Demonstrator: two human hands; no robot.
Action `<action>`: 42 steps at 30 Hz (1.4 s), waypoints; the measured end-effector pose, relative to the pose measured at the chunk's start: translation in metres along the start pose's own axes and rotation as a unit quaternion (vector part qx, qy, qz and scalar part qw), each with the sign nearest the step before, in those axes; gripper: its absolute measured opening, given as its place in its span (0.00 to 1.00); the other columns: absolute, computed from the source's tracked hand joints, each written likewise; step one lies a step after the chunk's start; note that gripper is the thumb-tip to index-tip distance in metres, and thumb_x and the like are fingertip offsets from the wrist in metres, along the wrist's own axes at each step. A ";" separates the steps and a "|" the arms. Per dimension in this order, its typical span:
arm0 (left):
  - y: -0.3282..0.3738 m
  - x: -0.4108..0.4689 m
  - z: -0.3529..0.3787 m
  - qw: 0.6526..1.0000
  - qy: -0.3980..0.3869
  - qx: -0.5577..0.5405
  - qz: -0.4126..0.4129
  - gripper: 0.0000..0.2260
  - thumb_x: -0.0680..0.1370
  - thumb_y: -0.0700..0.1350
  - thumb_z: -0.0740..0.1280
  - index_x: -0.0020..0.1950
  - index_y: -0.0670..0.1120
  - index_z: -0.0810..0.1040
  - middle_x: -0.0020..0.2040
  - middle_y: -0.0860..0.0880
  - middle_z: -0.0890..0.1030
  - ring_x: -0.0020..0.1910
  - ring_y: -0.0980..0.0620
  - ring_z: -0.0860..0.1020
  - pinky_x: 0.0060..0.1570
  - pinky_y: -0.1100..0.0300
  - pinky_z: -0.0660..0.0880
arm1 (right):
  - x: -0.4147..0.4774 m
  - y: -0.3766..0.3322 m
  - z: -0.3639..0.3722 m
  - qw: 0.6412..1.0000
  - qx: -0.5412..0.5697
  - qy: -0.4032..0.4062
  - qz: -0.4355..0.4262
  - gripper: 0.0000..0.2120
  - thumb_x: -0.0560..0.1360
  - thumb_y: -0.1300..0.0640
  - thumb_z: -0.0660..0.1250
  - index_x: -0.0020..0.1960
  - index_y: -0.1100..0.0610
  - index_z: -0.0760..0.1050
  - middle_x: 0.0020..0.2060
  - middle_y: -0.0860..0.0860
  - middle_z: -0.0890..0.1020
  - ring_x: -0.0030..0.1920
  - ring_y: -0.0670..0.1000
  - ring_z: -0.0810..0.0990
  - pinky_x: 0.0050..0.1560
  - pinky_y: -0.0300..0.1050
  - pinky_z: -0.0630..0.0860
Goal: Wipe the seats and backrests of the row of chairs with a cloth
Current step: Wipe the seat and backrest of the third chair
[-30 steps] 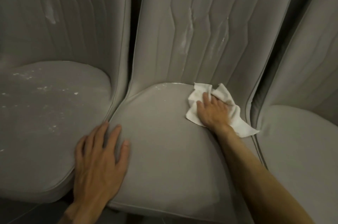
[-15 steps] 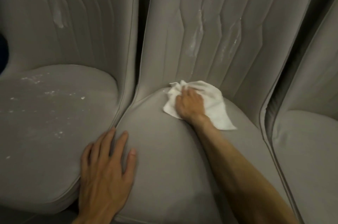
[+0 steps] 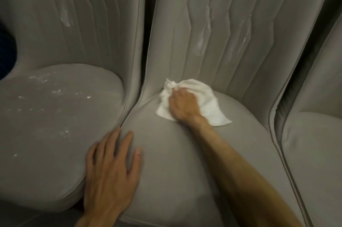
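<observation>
Three grey padded chairs stand side by side. My right hand presses a crumpled white cloth onto the back left part of the middle chair's seat, close to where the seat meets the backrest. White dusty streaks run down the middle backrest. My left hand lies flat with fingers spread on the front left edge of the middle seat, touching the seam with the left chair. The left chair's seat carries white specks, and its backrest has a white smear.
The right chair fills the right edge, pressed against the middle one. A dark gap runs between the left and middle backrests. A dark blue shape shows at the far left edge. A strip of floor lies at the bottom left.
My right hand has slid the cloth leftward along the back of the middle seat, from its right side toward its left. My left hand has stayed on the front edge.
</observation>
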State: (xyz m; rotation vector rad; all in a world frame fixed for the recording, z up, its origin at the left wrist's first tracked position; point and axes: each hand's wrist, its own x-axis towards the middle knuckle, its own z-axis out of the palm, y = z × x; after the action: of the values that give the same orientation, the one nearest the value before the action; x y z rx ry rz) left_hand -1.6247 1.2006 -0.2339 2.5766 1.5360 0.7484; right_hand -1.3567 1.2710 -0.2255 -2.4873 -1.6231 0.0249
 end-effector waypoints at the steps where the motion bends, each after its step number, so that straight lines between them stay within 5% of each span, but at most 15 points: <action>1: 0.000 0.000 0.000 1.000 -0.002 0.002 0.000 0.26 0.81 0.57 0.54 0.71 0.46 0.78 0.74 0.42 0.75 0.72 0.40 0.74 0.71 0.40 0.66 | 0.000 -0.014 0.003 1.000 0.017 -0.004 -0.019 0.26 0.85 0.51 0.51 0.80 0.60 0.58 0.78 0.59 0.64 0.77 0.58 0.64 0.74 0.55 0.62; 5: -0.001 -0.002 -0.001 1.000 -0.012 0.002 0.000 0.26 0.81 0.57 0.54 0.72 0.46 0.78 0.74 0.41 0.75 0.72 0.39 0.74 0.71 0.39 0.66 | -0.009 0.032 -0.016 0.993 0.037 -0.010 -0.111 0.24 0.85 0.55 0.54 0.80 0.59 0.61 0.76 0.59 0.69 0.75 0.59 0.69 0.75 0.53 0.62; 8: 0.004 -0.001 -0.004 1.000 -0.023 0.001 -0.006 0.27 0.81 0.58 0.52 0.72 0.46 0.78 0.74 0.41 0.75 0.72 0.40 0.74 0.72 0.39 0.65 | -0.006 0.077 -0.026 0.999 0.028 0.019 -0.008 0.23 0.85 0.55 0.53 0.79 0.57 0.63 0.76 0.55 0.70 0.76 0.55 0.67 0.77 0.51 0.59; 10: 0.004 -0.001 -0.004 1.000 -0.023 0.003 -0.013 0.27 0.81 0.57 0.52 0.71 0.46 0.78 0.73 0.41 0.75 0.72 0.40 0.74 0.71 0.39 0.66 | 0.002 0.046 -0.017 1.000 0.017 0.010 0.017 0.21 0.84 0.54 0.53 0.76 0.58 0.66 0.73 0.56 0.73 0.73 0.57 0.70 0.73 0.53 0.63; 13: 0.004 -0.001 -0.005 1.000 -0.013 0.002 -0.006 0.26 0.81 0.57 0.53 0.71 0.45 0.79 0.73 0.41 0.76 0.72 0.40 0.74 0.70 0.39 0.66 | -0.002 -0.001 -0.002 0.994 0.044 0.000 -0.097 0.21 0.84 0.54 0.53 0.72 0.60 0.70 0.67 0.59 0.76 0.68 0.60 0.74 0.67 0.56 0.68; 16: 0.003 -0.002 -0.003 1.000 -0.008 0.001 0.000 0.26 0.81 0.57 0.53 0.71 0.46 0.79 0.74 0.41 0.75 0.72 0.40 0.74 0.70 0.39 0.66 | -0.001 0.028 -0.013 0.984 0.064 -0.032 -0.163 0.22 0.85 0.57 0.54 0.78 0.60 0.65 0.74 0.59 0.71 0.75 0.58 0.69 0.75 0.53 0.62; 21: 0.001 -0.002 0.002 1.000 0.006 0.009 -0.004 0.25 0.82 0.56 0.54 0.71 0.45 0.79 0.73 0.40 0.75 0.71 0.39 0.75 0.70 0.39 0.66 | 0.007 0.036 -0.014 0.999 0.021 -0.018 -0.037 0.21 0.85 0.54 0.53 0.76 0.58 0.67 0.74 0.56 0.71 0.73 0.57 0.69 0.74 0.54 0.63; 26: -0.001 -0.002 0.005 1.000 0.007 0.019 0.004 0.25 0.83 0.56 0.53 0.71 0.47 0.78 0.73 0.42 0.75 0.70 0.41 0.75 0.71 0.41 0.65 | -0.030 -0.026 -0.005 0.980 0.082 -0.024 -0.178 0.20 0.84 0.54 0.54 0.71 0.62 0.71 0.69 0.61 0.74 0.69 0.62 0.73 0.69 0.58 0.66; 30: -0.003 -0.002 0.005 1.000 0.000 0.028 0.012 0.26 0.85 0.59 0.48 0.71 0.48 0.77 0.74 0.43 0.74 0.72 0.42 0.73 0.71 0.42 0.64 | -0.062 -0.022 -0.002 0.949 0.119 -0.092 -0.278 0.25 0.84 0.49 0.52 0.81 0.49 0.59 0.80 0.53 0.64 0.80 0.54 0.60 0.78 0.52 0.53; 35: -0.004 -0.002 0.007 0.999 0.002 0.032 0.004 0.24 0.84 0.57 0.52 0.72 0.47 0.77 0.73 0.42 0.75 0.71 0.41 0.74 0.72 0.41 0.64 | -0.016 -0.022 -0.007 0.996 0.019 -0.041 -0.070 0.26 0.85 0.47 0.51 0.81 0.53 0.57 0.80 0.53 0.62 0.79 0.56 0.59 0.78 0.55 0.56; 38: -0.004 -0.002 0.005 1.000 0.003 0.029 0.006 0.24 0.84 0.57 0.51 0.72 0.48 0.77 0.73 0.43 0.75 0.71 0.41 0.74 0.72 0.41 0.65 | -0.043 -0.051 0.007 0.984 0.066 -0.039 -0.163 0.26 0.84 0.49 0.52 0.80 0.55 0.58 0.79 0.56 0.63 0.79 0.58 0.59 0.76 0.56 0.56; 42: -0.004 -0.002 0.002 1.000 0.008 0.019 0.010 0.22 0.84 0.55 0.52 0.70 0.48 0.77 0.74 0.43 0.74 0.71 0.42 0.73 0.71 0.42 0.65 | -0.059 -0.021 0.001 0.950 0.111 -0.106 -0.273 0.26 0.85 0.48 0.51 0.82 0.45 0.54 0.81 0.49 0.61 0.81 0.50 0.55 0.79 0.49 0.51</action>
State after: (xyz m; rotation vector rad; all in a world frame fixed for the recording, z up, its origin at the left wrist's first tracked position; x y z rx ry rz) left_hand -1.6278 1.2008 -0.2374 2.6231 1.5453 0.7518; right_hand -1.4000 1.2254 -0.2278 -1.8526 -2.2015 0.3918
